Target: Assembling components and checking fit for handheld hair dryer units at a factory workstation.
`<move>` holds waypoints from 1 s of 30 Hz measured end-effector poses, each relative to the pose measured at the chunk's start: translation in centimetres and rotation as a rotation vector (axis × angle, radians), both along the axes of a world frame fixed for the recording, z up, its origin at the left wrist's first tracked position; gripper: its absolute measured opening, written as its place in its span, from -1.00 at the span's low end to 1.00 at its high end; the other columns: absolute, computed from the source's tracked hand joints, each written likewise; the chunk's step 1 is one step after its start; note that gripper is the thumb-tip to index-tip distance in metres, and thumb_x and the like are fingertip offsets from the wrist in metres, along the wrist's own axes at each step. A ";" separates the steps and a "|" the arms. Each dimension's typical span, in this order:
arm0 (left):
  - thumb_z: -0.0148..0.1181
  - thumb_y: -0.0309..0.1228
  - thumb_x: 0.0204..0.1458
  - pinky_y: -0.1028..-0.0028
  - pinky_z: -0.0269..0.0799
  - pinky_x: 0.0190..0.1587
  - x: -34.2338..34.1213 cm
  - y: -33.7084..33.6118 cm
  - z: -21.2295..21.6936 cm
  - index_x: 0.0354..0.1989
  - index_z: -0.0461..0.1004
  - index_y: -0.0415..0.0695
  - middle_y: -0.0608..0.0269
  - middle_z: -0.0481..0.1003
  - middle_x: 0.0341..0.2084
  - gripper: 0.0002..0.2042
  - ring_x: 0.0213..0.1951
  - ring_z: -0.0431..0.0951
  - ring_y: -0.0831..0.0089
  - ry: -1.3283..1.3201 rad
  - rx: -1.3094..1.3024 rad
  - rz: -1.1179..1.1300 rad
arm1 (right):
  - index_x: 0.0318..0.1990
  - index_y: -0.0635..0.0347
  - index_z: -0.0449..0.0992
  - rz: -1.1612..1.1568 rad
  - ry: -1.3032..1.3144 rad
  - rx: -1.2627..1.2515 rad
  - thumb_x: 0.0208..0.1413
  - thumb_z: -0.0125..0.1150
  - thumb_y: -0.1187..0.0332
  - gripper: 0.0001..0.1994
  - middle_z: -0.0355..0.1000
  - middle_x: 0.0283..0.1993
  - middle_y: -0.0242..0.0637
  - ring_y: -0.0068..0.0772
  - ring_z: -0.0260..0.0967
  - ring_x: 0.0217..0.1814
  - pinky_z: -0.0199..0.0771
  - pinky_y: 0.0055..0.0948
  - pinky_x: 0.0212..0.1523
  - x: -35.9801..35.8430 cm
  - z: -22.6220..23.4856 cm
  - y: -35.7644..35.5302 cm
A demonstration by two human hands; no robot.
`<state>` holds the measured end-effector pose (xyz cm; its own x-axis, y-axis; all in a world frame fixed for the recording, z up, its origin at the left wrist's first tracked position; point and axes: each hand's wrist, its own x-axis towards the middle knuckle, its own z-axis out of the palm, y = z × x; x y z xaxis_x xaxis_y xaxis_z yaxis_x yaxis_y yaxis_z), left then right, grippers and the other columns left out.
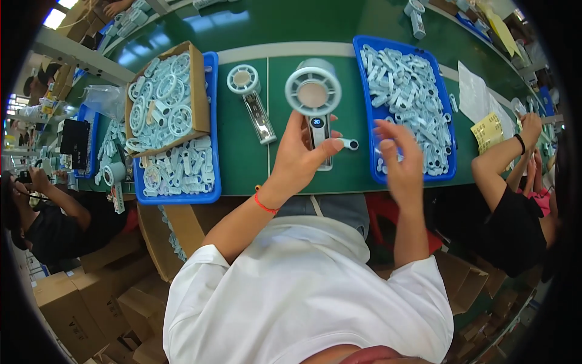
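Note:
My left hand (300, 145), with a red cord on its wrist, grips a light-blue handheld fan (313, 91) by its handle. The fan's round head is turned up, and a small lit display sits below it. Beside my left thumb is a small light-blue part (349, 144) with a dark round end; whether the thumb touches it I cannot tell. My right hand (403, 161), slightly blurred, hovers at the near left edge of the right blue tray (367, 121), its fingers apart and nothing visible in them. A second fan (251, 103), its handle's inside exposed, lies left of my left hand.
Small light-blue parts (412, 91) fill the right tray. At left, a cardboard box (200, 91) of ring-shaped grilles rests on another blue tray (216, 151) of parts. Another fan (416, 18) lies far back. Co-workers sit both sides; one person's arm (494, 164) is near a yellow paper (488, 133).

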<state>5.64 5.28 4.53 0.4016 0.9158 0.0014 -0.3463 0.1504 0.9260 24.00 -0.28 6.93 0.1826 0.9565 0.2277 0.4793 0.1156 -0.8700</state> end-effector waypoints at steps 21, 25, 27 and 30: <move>0.08 -0.09 -0.12 0.23 0.39 -0.11 3.5 43.0 -1.3 -0.39 0.53 -0.17 0.04 0.48 -0.29 -0.64 -0.24 0.49 0.04 1.498 0.735 0.627 | -0.14 0.24 0.32 -0.017 0.316 -0.314 -0.03 0.05 0.63 -0.74 0.36 -0.24 -0.28 -0.50 0.38 -0.35 0.36 -0.62 -0.40 4.8 -1.9 2.1; 0.12 -0.38 -0.17 0.25 0.33 0.00 -4.6 45.8 -4.2 -0.13 0.39 -0.03 0.22 0.32 0.01 -0.66 0.03 0.35 0.12 1.833 0.822 0.620 | -0.05 0.26 0.27 0.070 0.588 -0.285 0.04 -0.01 0.60 -0.72 0.34 -0.12 -0.16 -0.28 0.43 -0.17 0.46 -0.40 -0.21 2.7 -1.5 2.9; 0.13 -0.35 -0.15 0.20 0.34 -0.02 -7.3 46.8 -4.0 -0.09 0.37 0.00 0.18 0.30 -0.01 -0.64 -0.03 0.39 0.06 1.937 0.792 0.332 | -0.09 0.28 0.38 0.141 0.465 -0.286 0.01 -0.01 0.64 -0.73 0.34 -0.13 -0.15 -0.30 0.43 -0.15 0.46 -0.46 -0.21 1.6 -1.0 3.4; 0.19 -0.31 -0.18 0.17 0.36 -0.07 -7.4 47.1 -2.4 -0.09 0.37 -0.02 0.07 0.29 -0.06 -0.61 -0.09 0.41 -0.01 1.920 0.785 0.109 | -0.09 0.27 0.44 0.284 0.302 -0.347 -0.03 0.03 0.67 -0.69 0.33 -0.16 -0.18 -0.39 0.42 -0.14 0.46 -0.56 -0.23 0.5 -0.3 4.2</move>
<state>-1.78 52.38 2.17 0.3244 0.9443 0.0553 0.9415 -0.3167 -0.1152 24.55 3.96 6.65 -0.0856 0.9874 -0.1334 0.1937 -0.1148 -0.9743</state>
